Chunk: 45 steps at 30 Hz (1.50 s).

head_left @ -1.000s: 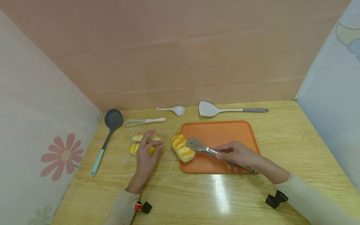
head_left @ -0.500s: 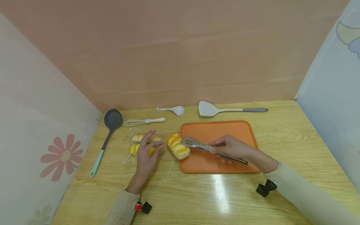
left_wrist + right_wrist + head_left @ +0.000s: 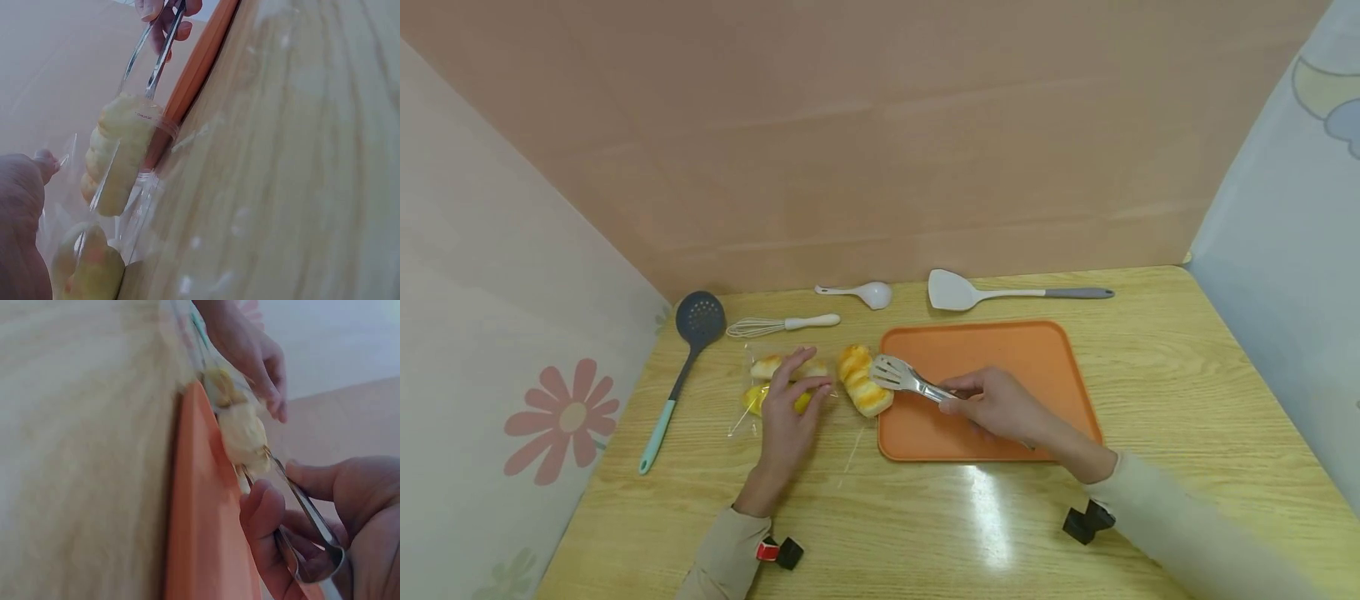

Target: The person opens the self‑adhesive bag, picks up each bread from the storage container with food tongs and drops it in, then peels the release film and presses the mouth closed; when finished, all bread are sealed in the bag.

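Head view with both wrist views. The right hand [image 3: 996, 404] grips a pair of metal tongs [image 3: 904, 379], fingers and thumb curled round the arms near the hinge end, as the right wrist view confirms. The tong tips are clamped on a golden bread roll [image 3: 862, 380], which is held at the left edge of the orange tray [image 3: 1000, 346], over the desk [image 3: 925, 517] just beside the rim. In the left wrist view the roll sits at the mouth of a clear plastic bag [image 3: 134, 215], the film wrapping its lower end.

The left hand [image 3: 790, 408] lies palm down with straight, spread fingers pressing on the bag, which lies flat on the desk and contains a pale bun [image 3: 769, 366] and a yellow item [image 3: 754, 397]. The roll is just beside the fingertips of this hand.

Along the far edge of the desk lie a dark slotted ladle with a teal handle [image 3: 688, 354], a whisk [image 3: 778, 324], a white spoon [image 3: 861, 292] and a white spatula with a grey handle [image 3: 1000, 292], all well apart from both hands.
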Tool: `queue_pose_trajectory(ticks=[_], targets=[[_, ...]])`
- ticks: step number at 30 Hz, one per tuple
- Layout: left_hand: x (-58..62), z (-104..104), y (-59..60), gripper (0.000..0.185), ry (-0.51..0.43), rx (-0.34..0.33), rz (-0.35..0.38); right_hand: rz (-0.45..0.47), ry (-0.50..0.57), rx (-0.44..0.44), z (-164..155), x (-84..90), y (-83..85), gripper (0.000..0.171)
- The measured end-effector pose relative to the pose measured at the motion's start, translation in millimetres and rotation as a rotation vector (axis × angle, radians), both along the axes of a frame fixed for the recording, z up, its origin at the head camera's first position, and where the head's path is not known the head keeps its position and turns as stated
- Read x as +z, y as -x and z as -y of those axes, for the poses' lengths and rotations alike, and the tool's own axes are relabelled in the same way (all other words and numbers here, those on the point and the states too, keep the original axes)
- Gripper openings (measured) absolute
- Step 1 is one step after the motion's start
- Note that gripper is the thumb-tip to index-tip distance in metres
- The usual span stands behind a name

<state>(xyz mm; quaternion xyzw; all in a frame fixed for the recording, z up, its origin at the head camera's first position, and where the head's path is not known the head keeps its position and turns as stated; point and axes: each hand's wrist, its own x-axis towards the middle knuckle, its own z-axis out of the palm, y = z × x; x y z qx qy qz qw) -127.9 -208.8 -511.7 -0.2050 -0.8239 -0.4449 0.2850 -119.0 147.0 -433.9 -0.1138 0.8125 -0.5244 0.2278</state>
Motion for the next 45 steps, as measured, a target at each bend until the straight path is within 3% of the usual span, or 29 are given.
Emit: queue_pose_trajectory(ticks=[4,11,18,26,32,40,43,45], targets=[[22.6,-10.9,-10.4,0.008,-0.004,0.024,0.034,0.011,0.011,0.015,6.2,-0.9,-6.6,0.040],[22.7,-8.9,-10.0,0.004,-0.019,0.003,0.048,0.139,0.046,0.178,-2.9,9.1,10.0,0.042],[22.2,-6.8,-8.4,0.005,-0.017,-0.031,0.038,0.280,0.107,0.246,-8.0,1.3,25.0,0.054],[23.3,-6.8,-9.6,0.004,0.000,-0.028,0.023,0.253,0.074,0.277,-5.3,1.1,32.4,0.054],[22.9,-8.2,-10.2,0.009,0.000,-0.016,0.006,0.269,0.146,0.248,-4.8,-7.4,27.5,0.047],[19.6,-5.4,-6.2,0.006,-0.004,-0.033,-0.049,0.307,0.204,0.140,-18.4,-13.3,20.3,0.045],[15.9,-3.7,-3.8,0.006,-0.002,-0.043,-0.075,0.267,0.173,0.089,-13.9,-10.0,12.6,0.046],[7.1,-0.3,0.6,0.007,-0.010,-0.050,-0.093,0.209,0.140,0.066,-8.3,-7.9,6.7,0.045]])
